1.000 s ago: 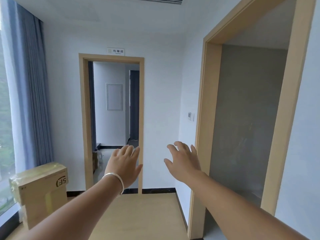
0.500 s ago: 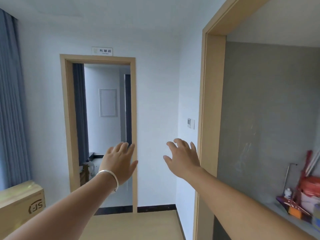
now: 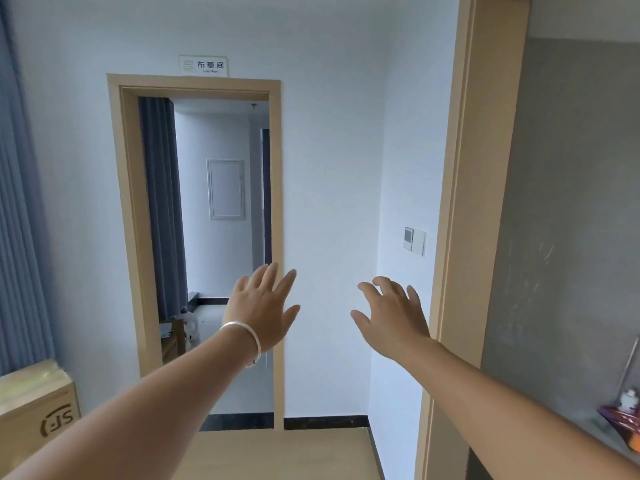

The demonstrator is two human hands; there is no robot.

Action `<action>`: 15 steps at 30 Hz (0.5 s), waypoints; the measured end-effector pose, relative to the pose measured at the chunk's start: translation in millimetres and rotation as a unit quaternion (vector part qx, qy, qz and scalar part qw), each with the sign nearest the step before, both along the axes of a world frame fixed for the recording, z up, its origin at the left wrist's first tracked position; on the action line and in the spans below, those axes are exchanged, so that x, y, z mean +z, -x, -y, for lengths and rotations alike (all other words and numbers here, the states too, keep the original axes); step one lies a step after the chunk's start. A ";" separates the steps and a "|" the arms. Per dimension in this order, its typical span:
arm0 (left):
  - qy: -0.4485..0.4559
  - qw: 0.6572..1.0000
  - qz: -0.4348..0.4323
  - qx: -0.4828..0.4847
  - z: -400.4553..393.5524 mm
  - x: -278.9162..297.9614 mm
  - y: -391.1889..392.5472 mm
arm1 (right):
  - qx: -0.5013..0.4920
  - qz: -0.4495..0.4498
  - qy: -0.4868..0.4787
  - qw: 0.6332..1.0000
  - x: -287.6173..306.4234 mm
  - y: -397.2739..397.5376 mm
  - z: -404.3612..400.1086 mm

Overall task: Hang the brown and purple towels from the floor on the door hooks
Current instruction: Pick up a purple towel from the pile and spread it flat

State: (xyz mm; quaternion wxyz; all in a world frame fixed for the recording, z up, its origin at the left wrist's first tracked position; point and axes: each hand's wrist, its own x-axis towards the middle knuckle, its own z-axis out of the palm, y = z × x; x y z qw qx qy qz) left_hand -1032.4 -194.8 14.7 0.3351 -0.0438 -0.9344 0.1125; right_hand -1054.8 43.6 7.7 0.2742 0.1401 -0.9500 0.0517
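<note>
Both forearms reach forward from the lower edge of the view. The left hand (image 3: 261,308), at about 11 o'clock from the view's centre-bottom, is raised with its back to the camera; its grip is spread, fingers straight and fanned, holding nothing. A silver bracelet (image 3: 242,336) sits on that wrist. The right hand (image 3: 393,315), toward 1 o'clock, is also raised, its fingers apart and slightly bent at the tips, its grip likewise empty. The 2 hands are apart and touch nothing.

At 8 o'clock a cardboard box (image 3: 38,410) stands low by the blue curtain (image 3: 20,202). The pale wooden floor (image 3: 277,452) runs ahead to a dark skirting board. At 3 o'clock a wooden door frame (image 3: 478,202) opens onto a grey wall (image 3: 571,220), with some cleaning items (image 3: 623,410) low at 4 o'clock, too cut off to name.

Farther off, at 12 o'clock, a second doorway (image 3: 195,88) carries a small sign (image 3: 203,65) above it; a light switch (image 3: 414,241) is fixed to the white wall at 2 o'clock. Through that doorway a further room shows a white wall panel (image 3: 225,188).

The brown and purple towels and the door hooks lie out of this view.
</note>
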 end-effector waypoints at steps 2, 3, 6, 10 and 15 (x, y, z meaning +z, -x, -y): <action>-0.003 1.000 -0.001 -0.005 7.5 -2.8 37.7 | -0.008 0.004 -0.006 1.000 -2.4 33.4 6.0; -0.005 1.000 -0.001 -0.010 11.7 -3.5 56.6 | -0.011 0.004 -0.008 1.000 -2.3 51.1 9.5; -0.013 1.000 -0.008 -0.017 28.0 -4.2 113.8 | -0.022 0.002 -0.014 1.000 2.0 106.3 23.4; -0.017 1.000 -0.006 -0.020 52.9 -0.3 188.0 | -0.023 0.004 -0.016 1.000 8.7 179.7 49.3; -0.014 1.000 -0.005 -0.019 77.2 1.8 268.9 | -0.013 0.001 -0.006 1.000 4.8 257.5 78.1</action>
